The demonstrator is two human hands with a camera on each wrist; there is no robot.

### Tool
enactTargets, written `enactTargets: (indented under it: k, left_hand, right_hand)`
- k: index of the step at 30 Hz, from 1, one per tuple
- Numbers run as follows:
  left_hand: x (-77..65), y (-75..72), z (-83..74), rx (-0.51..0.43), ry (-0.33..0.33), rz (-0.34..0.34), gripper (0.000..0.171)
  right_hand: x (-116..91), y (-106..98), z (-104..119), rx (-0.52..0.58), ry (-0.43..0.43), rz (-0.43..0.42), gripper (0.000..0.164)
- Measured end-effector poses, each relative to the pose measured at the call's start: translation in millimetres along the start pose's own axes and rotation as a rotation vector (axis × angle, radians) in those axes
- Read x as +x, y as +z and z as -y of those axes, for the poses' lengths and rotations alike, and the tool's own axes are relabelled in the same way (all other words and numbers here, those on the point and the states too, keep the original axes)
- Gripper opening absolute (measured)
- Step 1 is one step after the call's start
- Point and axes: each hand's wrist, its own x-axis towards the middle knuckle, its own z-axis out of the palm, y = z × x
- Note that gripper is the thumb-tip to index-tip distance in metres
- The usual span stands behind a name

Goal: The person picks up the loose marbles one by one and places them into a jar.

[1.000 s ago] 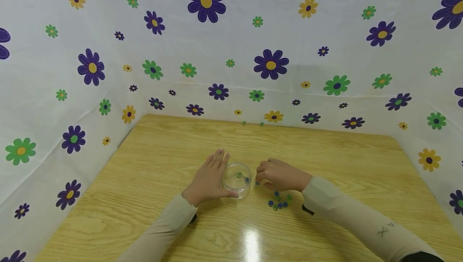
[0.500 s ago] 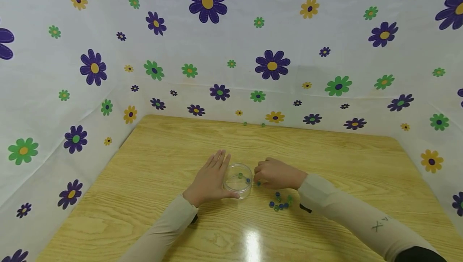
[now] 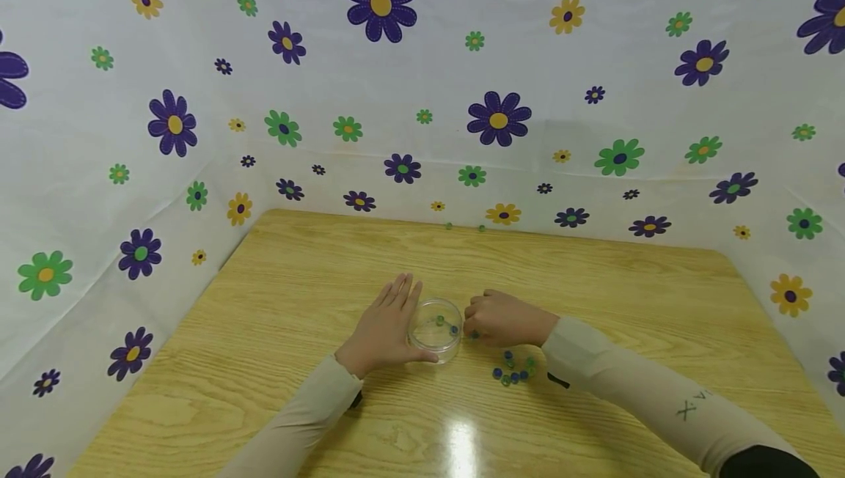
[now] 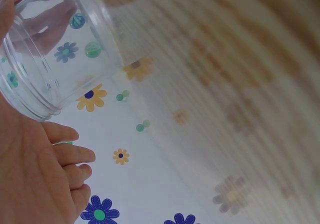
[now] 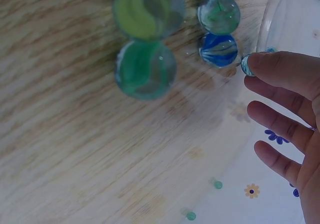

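Note:
A clear round jar (image 3: 444, 353) stands upright on the table, with a green marble (image 3: 440, 321) and a blue marble (image 3: 454, 331) showing inside. My left hand (image 3: 383, 331) rests against the jar's left side, its fingers straight and spread from the thumb, which lies along the front. In the left wrist view the jar's threaded rim is beside the palm. To the right of the jar, my right hand (image 3: 505, 319) pinches a glass marble (image 5: 246, 65) between thumb and forefinger, low at the jar's wall. Its other fingers are loosely bent.
Several blue and green marbles (image 3: 515, 376) lie in a loose cluster in front of the right hand. Two green marbles, one of them this far marble (image 3: 449, 226), sit at the table's back edge. A flowered white cloth (image 3: 422, 45) walls in the wooden table (image 3: 277, 273).
The right hand has shifted slightly left, toward the jar, with the marble at its fingertips. The left hand and the jar hold their place; the head view has shifted slightly.

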Motion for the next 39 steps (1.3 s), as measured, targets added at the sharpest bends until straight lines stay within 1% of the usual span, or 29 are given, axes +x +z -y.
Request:
enactTargets:
  k: [8,20,28,39]
  left_hand:
    - [0.1,0.9,0.0,0.004,-0.005,0.011,0.121]
    - [0.6,-0.2,-0.8,0.011,-0.011,0.014,0.121]
    - [0.3,-1.4,-1.3,-0.006,-0.009,0.014,0.12]
    - [-0.3,-1.6,-1.2,0.0,-0.001,0.009,0.121]
  right_hand:
    - [-1.5,2.1,-2.4,-0.05,-0.018,0.005,0.01]
    - [-6.9,3.1,-7.8,-0.044,0.002,0.045,0.012]
    - [-9.4,1.8,-8.3,-0.051,0.005,0.04,0.014]
    - [-11.0,5.0,-9.5,-0.048,0.009,0.032,0.016]
